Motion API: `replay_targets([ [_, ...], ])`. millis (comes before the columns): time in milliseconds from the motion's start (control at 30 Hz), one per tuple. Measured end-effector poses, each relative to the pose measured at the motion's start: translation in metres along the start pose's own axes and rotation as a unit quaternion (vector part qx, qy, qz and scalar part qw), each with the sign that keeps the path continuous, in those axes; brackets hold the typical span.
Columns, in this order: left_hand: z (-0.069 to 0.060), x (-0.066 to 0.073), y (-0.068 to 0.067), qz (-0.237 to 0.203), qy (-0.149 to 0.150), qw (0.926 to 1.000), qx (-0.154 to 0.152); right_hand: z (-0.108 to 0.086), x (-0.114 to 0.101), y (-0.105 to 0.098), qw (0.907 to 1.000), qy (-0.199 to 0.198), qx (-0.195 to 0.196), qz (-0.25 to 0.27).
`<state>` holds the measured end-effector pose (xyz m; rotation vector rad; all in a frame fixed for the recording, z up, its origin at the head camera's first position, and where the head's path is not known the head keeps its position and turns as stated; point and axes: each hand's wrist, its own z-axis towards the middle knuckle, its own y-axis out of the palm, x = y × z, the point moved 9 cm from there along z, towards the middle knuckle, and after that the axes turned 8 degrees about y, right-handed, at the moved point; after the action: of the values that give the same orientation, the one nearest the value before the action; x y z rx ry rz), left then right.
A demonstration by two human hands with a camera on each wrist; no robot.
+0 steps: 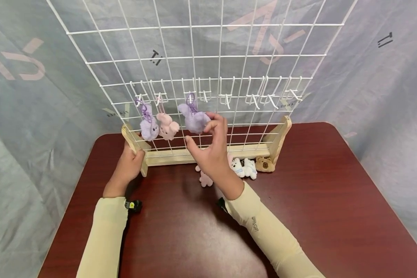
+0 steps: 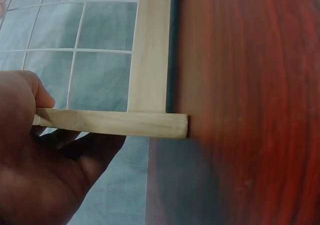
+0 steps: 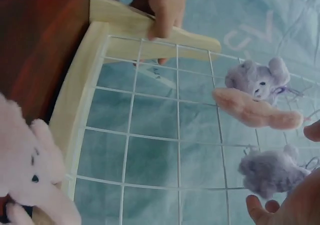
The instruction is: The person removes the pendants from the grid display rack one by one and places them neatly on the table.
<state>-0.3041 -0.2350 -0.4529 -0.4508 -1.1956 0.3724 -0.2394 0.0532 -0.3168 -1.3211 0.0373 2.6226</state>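
Observation:
My left hand grips the wooden end piece of the wire grid stand; in the left wrist view the thumb is on one side and the fingers on the other. A fluffy purple plush keychain hangs by its purple cord from a white hook near the grid's middle. Beside it is my right hand, fingertips at the plush's right edge, thumb spread apart below. In the right wrist view this plush lies between the spread thumb and fingers. Farther left hang another purple plush and a pink plush.
Several bare white hooks line the grid to the right. On the dark red table, by the stand's base, lie a pink plush, two white bear plushes and a brown bear plush. Grey curtains surround the table.

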Motion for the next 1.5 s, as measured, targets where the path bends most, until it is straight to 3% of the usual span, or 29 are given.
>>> replay_targets([
  [167, 0.001, 0.001, 0.001, 0.004, 0.007, 1.0000, 0.004, 0.008, 0.008, 0.002, 0.9964, 0.046, 0.022, 0.068],
  [400, 0.000, 0.001, 0.000, -0.007, 0.008, 0.9999, 0.004, 0.012, 0.015, 0.010, 0.9809, 0.104, 0.012, 0.164],
  [733, 0.001, 0.003, 0.004, -0.022, 0.004, 0.9997, -0.006, 0.009, 0.026, 0.017, 0.9746, 0.171, 0.012, 0.143],
  [933, 0.000, 0.003, 0.001, -0.010, -0.001, 0.9999, 0.001, 0.011, 0.026, 0.018, 0.9731, 0.180, -0.002, 0.144],
  [1167, 0.001, 0.001, 0.000, -0.012, 0.011, 0.9999, 0.005, 0.006, 0.023, 0.018, 0.9506, 0.226, -0.041, 0.209],
  [1400, 0.001, 0.001, 0.000, -0.007, 0.007, 0.9999, 0.001, 0.004, 0.012, 0.016, 0.9397, 0.235, -0.069, 0.238],
  [1500, 0.002, 0.002, 0.001, -0.013, 0.010, 0.9999, -0.002, 0.002, 0.011, 0.016, 0.9215, 0.260, -0.084, 0.276],
])
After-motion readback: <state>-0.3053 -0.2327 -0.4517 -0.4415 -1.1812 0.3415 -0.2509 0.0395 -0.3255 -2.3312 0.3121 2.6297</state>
